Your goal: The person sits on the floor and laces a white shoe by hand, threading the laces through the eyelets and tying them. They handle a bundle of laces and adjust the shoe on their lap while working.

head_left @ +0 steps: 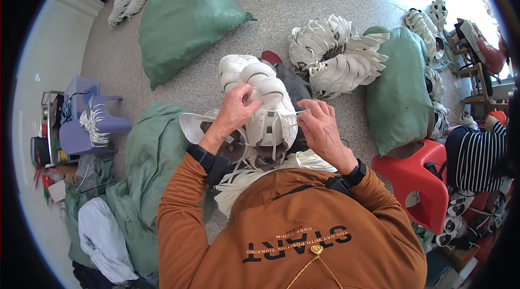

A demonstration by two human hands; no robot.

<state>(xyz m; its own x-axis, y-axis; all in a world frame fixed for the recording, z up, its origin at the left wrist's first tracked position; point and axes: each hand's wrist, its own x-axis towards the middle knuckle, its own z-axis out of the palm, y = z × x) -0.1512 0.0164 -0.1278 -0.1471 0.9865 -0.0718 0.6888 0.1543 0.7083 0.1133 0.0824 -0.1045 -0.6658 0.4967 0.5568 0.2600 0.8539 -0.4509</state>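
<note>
A white shoe upper [271,129] with eyelets lies over my lap, toe end away from me, on top of a row of nested white uppers [254,75]. My right hand [319,125] pinches a thin white shoelace [295,112] just right of the eyelets. On the other side, my left hand [236,111] is closed, thumb against fingertips, at the upper's left edge; what it grips is hidden. Another white upper [192,126] sticks out beneath my left wrist. Across my lap spreads a bundle of loose white laces [230,191].
Stacked white uppers [346,69] lie on the floor ahead. Stuffed green sacks stand ahead left [187,26] and right [398,91]. A red stool [414,180] is close at right. More white laces [95,124] hang on a purple chair [81,137] at left, near crumpled green sacking [154,153].
</note>
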